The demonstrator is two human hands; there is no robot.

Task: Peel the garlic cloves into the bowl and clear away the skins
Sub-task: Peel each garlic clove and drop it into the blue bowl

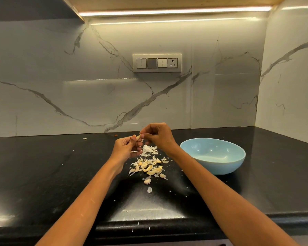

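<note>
While the small pale garlic clove is held up off the black polished stone counter, the work is a two-handed pull, and it wants a firm anchor on one side and a fine nip on the other. Furthest left of the working area, the left hand curls its fingers round the lower end of the clove; it should hold steady without squeezing hard enough to bruise the flesh. At the clove's upper end the right hand pinches with thumb and fingertips, seemingly on a flap of skin, though the exact contact is too small to make out. A slow peel along the clove's length, rather than a sideways tear, should bring the skin off in one piece. Below the hands lies the heap of papery white skins and yellowish cloves, mixed together, so dropping each loose skin apart from the unpeeled cloves would make clearing easier. To the right, near the pile but not touching it, stands the light blue round bowl; it looks empty, so this task appears to be at an early stage.
</note>
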